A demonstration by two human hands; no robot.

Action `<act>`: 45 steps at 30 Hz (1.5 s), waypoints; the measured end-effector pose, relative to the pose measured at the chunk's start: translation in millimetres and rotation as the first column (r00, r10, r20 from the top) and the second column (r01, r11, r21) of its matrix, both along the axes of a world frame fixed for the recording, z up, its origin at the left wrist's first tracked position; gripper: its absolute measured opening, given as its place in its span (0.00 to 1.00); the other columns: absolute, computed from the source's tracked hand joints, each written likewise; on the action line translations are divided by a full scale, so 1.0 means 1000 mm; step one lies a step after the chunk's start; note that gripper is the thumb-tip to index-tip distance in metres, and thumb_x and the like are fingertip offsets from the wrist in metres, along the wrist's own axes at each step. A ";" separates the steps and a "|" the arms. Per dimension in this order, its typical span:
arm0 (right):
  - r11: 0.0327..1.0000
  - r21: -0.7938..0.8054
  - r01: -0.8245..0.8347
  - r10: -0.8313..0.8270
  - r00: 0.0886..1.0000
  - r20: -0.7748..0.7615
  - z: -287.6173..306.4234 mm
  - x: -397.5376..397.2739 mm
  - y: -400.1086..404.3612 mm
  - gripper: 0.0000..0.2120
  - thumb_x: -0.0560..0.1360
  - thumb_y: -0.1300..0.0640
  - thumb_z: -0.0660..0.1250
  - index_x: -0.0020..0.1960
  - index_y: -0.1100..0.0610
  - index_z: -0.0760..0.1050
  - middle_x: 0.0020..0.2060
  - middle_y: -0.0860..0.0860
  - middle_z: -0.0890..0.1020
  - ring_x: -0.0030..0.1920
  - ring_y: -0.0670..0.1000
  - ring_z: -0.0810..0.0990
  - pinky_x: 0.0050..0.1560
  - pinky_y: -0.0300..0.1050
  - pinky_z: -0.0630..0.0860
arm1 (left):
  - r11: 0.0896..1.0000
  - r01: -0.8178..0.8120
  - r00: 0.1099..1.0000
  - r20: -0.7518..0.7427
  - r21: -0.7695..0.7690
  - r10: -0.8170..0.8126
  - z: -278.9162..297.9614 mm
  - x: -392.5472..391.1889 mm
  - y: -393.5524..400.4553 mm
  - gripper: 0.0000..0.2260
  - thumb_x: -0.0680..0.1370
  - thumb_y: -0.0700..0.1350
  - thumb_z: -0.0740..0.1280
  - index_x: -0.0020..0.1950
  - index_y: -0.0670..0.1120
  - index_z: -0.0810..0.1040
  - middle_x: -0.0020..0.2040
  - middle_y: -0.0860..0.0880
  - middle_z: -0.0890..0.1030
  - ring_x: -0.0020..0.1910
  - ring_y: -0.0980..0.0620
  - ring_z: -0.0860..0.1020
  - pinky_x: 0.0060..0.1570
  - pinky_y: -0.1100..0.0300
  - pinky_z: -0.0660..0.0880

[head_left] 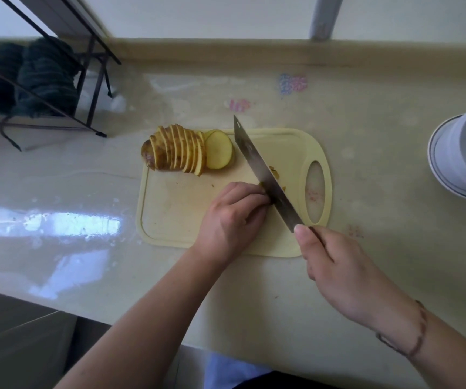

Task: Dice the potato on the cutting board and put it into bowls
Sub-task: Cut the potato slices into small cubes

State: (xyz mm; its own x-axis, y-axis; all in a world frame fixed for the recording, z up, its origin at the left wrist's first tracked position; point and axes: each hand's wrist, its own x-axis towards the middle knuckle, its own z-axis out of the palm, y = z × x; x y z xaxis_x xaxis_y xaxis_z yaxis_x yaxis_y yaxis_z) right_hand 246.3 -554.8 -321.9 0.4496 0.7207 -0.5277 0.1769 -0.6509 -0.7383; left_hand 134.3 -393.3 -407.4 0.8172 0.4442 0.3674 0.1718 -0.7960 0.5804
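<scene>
Lying on the glossy beige bench (pixel 366 153), a pale yellow plastic cutting board (pixel 175 209) with an oval handle hole carries a brown-skinned potato (pixel 181 153) cut into thin round slices that lean together in a row at its far left corner, the end slice showing its yellow face. The left hand (pixel 234 211) is curled knuckles-up on the board's middle, pressing down something mostly hidden beneath its fingers. Against those knuckles stands the long steel blade of a kitchen knife (pixel 262 169), its handle gripped by the right hand (pixel 335 270), which wears a thin bracelet at the wrist. Small yellow potato bits (pixel 274 172) lie just right of the blade. At the right edge stand stacked white bowls (pixel 462 161) with a dark rim line; their contents cannot be seen. Faint coloured marks on the bench are too blurred to read.
</scene>
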 end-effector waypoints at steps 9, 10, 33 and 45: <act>0.999 0.047 0.011 -0.009 0.998 -0.057 0.012 -0.008 -0.023 0.25 0.74 0.29 0.49 0.37 0.49 0.69 0.22 0.46 0.69 0.23 0.44 0.65 0.29 0.43 0.63 | 0.998 -0.065 0.998 0.006 0.005 0.065 0.001 -0.020 -0.004 0.01 0.75 0.33 0.75 0.46 0.37 0.85 0.46 0.41 0.82 0.47 0.45 0.80 0.50 0.61 0.76; 0.999 0.047 -0.005 0.007 0.999 -0.042 0.013 -0.011 -0.025 0.24 0.74 0.29 0.49 0.38 0.48 0.69 0.23 0.46 0.70 0.24 0.44 0.66 0.29 0.44 0.64 | 0.997 -0.071 0.997 0.005 0.004 0.071 0.001 -0.021 -0.003 0.01 0.75 0.34 0.75 0.46 0.37 0.85 0.46 0.42 0.82 0.47 0.45 0.80 0.49 0.60 0.76; 0.999 -0.047 0.010 -0.007 0.998 0.065 0.009 -0.027 -0.024 0.26 0.71 0.32 0.46 0.36 0.53 0.68 0.29 0.47 0.77 0.33 0.47 0.75 0.37 0.45 0.70 | 0.995 -0.100 0.995 -0.005 0.022 0.100 -0.002 -0.007 -0.005 0.04 0.73 0.38 0.76 0.47 0.40 0.87 0.48 0.46 0.86 0.46 0.45 0.81 0.48 0.52 0.78; 1.000 -0.012 -0.008 0.007 0.990 -0.139 -0.005 0.010 -0.012 0.27 0.72 0.32 0.51 0.36 0.56 0.66 0.23 0.46 0.65 0.23 0.43 0.62 0.26 0.38 0.60 | 0.993 -0.087 0.995 -0.031 0.076 0.090 -0.008 -0.003 -0.003 0.05 0.74 0.37 0.77 0.49 0.42 0.87 0.49 0.45 0.86 0.46 0.45 0.81 0.44 0.49 0.78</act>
State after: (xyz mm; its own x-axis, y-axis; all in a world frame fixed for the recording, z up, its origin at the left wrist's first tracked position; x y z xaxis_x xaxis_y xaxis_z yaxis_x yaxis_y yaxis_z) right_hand 256.8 -567.1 -326.7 0.3660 0.7166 -0.5937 0.0780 -0.6594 -0.7477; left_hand 131.4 -395.9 -415.4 0.7885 0.4876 0.3748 0.2621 -0.8178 0.5124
